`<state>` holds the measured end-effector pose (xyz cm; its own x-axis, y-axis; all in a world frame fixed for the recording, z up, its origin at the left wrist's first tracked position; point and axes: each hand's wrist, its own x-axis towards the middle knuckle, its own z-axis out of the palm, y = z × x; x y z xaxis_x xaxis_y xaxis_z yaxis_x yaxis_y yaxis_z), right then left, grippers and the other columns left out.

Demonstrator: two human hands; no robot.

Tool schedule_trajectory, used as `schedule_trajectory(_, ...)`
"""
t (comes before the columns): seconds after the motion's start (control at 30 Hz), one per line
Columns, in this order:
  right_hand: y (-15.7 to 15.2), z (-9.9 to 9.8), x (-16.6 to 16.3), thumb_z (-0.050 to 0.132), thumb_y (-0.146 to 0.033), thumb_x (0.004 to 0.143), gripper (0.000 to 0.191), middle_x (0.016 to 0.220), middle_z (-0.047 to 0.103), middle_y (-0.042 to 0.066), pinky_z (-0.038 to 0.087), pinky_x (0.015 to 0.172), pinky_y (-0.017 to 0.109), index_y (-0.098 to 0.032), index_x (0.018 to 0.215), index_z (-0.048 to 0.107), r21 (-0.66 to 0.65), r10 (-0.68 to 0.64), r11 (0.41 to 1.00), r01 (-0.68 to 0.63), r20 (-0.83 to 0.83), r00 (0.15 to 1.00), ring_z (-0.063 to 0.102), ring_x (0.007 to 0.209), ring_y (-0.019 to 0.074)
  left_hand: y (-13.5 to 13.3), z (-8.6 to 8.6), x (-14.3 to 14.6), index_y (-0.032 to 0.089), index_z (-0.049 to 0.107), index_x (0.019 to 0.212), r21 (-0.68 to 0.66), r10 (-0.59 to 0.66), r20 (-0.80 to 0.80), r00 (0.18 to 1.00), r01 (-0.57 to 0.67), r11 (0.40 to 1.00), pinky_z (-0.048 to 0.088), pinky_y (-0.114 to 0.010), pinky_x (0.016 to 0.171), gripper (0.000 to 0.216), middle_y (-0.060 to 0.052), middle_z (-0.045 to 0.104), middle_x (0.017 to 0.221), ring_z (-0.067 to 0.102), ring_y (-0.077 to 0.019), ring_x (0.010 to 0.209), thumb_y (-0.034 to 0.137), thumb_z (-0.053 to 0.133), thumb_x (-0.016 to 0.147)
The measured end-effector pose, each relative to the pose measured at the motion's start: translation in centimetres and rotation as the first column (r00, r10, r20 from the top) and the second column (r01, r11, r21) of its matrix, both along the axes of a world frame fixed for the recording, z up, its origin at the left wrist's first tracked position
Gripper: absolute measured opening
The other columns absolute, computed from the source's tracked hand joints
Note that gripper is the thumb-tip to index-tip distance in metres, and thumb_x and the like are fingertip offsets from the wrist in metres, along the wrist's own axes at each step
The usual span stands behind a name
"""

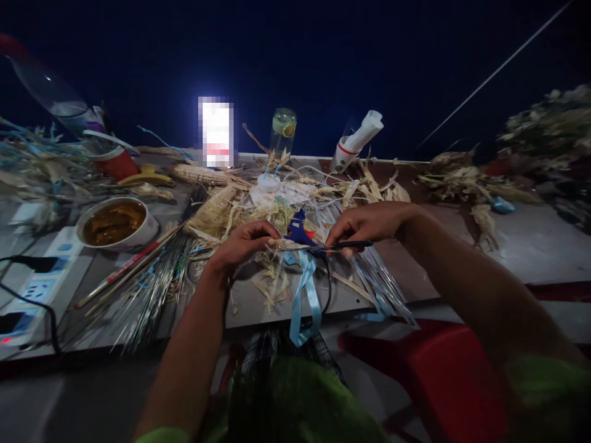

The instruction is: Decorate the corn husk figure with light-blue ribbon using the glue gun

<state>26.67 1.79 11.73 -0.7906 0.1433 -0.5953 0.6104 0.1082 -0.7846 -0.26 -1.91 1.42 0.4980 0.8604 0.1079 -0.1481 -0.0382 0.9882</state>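
My left hand (249,241) pinches one end of a pale dried corn husk strip (290,245) above the table's front edge. My right hand (369,224) grips a slim dark-handled tool (353,244) whose thin metal end points left towards the strip. Whether that tool is a knife or scissors I cannot tell. Just behind both hands lies a blue glue gun (300,226) with an orange part, partly covered by husks. A light blue ribbon (305,301) hangs in a loop over the table edge, below the gap between my hands.
A bowl of brown liquid (115,224), a power strip (39,289) and a bundle of thin wires (152,301) are on the left. Clear sticks (383,283) jut past the front edge. Behind stand a bottle (283,130) and a paper cup (345,154). A red chair (443,369) is below right.
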Motion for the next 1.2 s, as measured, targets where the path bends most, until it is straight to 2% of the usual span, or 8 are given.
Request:
schedule_trajectory(0.27, -1.8, 0.9, 0.0, 0.063, -0.046, 0.072, 0.047, 0.073, 0.059, 0.002, 0.035, 0.054, 0.02, -0.014, 0.107, 0.064, 0.15, 0.014, 0.988, -0.023, 0.061, 0.998, 0.045, 0.061, 0.008, 0.7, -1.1, -0.2, 0.015, 0.065, 0.076, -0.019, 0.14, 0.064, 0.988, -0.139, 0.99, 0.038, -0.021, 0.056, 0.02, -0.001, 0.06, 0.069, 0.05, -0.0086, 0.059, 0.031, 0.072, 0.067)
schedule_trajectory(0.4, -2.6, 0.5, 0.7, 0.062, -0.049, 0.072, 0.051, 0.083, 0.06, 0.003, 0.037, 0.06, 0.022, -0.016, 0.11, 0.062, 0.239, -0.186, 0.955, 0.177, 0.016, 0.982, 0.048, 0.067, 0.0099, 1.1, -1.4, 0.0, 0.016, 0.063, 0.075, -0.059, 0.338, 0.162, 0.927, -0.332, 0.941, 0.036, -0.02, 0.055, 0.022, 0.002, 0.056, 0.063, 0.047, -0.0068, 0.057, 0.031, 0.073, 0.063)
schedule_trajectory(0.53, -3.2, -0.4, 0.6, 0.058, -0.053, 0.074, 0.054, 0.069, 0.056, 0.001, 0.034, 0.057, 0.023, -0.014, 0.11, 0.061, 0.271, -0.442, 0.856, 0.441, -0.06, 0.895, 0.044, 0.06, 0.0091, 1.3, -1.4, 0.2, 0.016, 0.062, 0.075, -0.091, 0.414, 0.185, 0.891, -0.404, 0.91, 0.036, -0.02, 0.055, 0.023, 0.002, 0.055, 0.063, 0.046, -0.0068, 0.056, 0.032, 0.073, 0.062)
schedule_trajectory(0.67, -3.7, -1.6, -0.8, 0.059, -0.052, 0.072, 0.056, 0.062, 0.051, -0.002, 0.033, 0.055, 0.023, -0.012, 0.111, 0.058, 0.253, -0.641, 0.701, 0.667, -0.185, 0.745, 0.043, 0.056, 0.0088, 1.6, -1.8, 0.3, 0.017, 0.06, 0.077, -0.049, 0.479, 0.187, 0.858, -0.479, 0.877, 0.036, -0.021, 0.054, 0.021, 0.003, 0.054, 0.064, 0.045, -0.0067, 0.056, 0.031, 0.07, 0.065)
schedule_trajectory(0.77, -4.2, -2.9, -2.6, 0.061, -0.05, 0.069, 0.051, 0.065, 0.054, -0.001, 0.037, 0.058, 0.024, -0.014, 0.106, 0.06, 0.233, -0.709, 0.591, 0.772, -0.306, 0.635, 0.047, 0.06, 0.011, 1.7, -1.8, 0.4, 0.017, 0.059, 0.079, -0.033, 0.514, 0.177, 0.839, -0.517, 0.855, 0.035, -0.021, 0.054, 0.021, 0.003, 0.054, 0.064, 0.045, -0.0068, 0.055, 0.03, 0.069, 0.066)
schedule_trajectory(0.83, -4.5, -3.9, -3.9, 0.063, -0.047, 0.068, 0.045, 0.072, 0.058, 0.001, 0.04, 0.062, 0.026, -0.017, 0.102, 0.062, 0.231, -0.711, 0.566, 0.791, -0.35, 0.61, 0.051, 0.067, 0.0133, 1.7, -1.6, 0.5, 0.018, 0.058, 0.079, -0.033, 0.545, 0.18, 0.819, -0.548, 0.836, 0.035, -0.021, 0.053, 0.02, 0.003, 0.054, 0.064, 0.045, -0.0069, 0.055, 0.03, 0.068, 0.067)
schedule_trajectory(1.03, -4.4, -5.1, -6.4, 0.067, -0.044, 0.065, 0.046, 0.08, 0.06, 0.002, 0.041, 0.065, 0.026, -0.017, 0.102, 0.063, 0.196, -0.717, 0.578, 0.792, -0.341, 0.608, 0.053, 0.071, 0.0143, 1.6, -1.1, 0.4, 0.018, 0.058, 0.078, -0.077, 0.558, 0.215, 0.801, -0.556, 0.828, 0.035, -0.02, 0.054, 0.019, 0.003, 0.055, 0.065, 0.045, -0.0063, 0.056, 0.028, 0.068, 0.066)
schedule_trajectory(1.2, -2.9, -4.0, -4.0, 0.062, -0.052, 0.068, 0.05, 0.061, 0.05, -0.002, 0.032, 0.054, 0.023, -0.014, 0.101, 0.063, 0.081, -0.639, 0.724, 0.685, -0.298, 0.71, 0.043, 0.057, 0.0096, 1.5, -0.7, 0.0, 0.017, 0.06, 0.075, -0.035, 0.542, 0.159, 0.825, -0.544, 0.838, 0.034, -0.02, 0.052, 0.019, 0.003, 0.054, 0.063, 0.044, -0.0067, 0.055, 0.029, 0.069, 0.065)
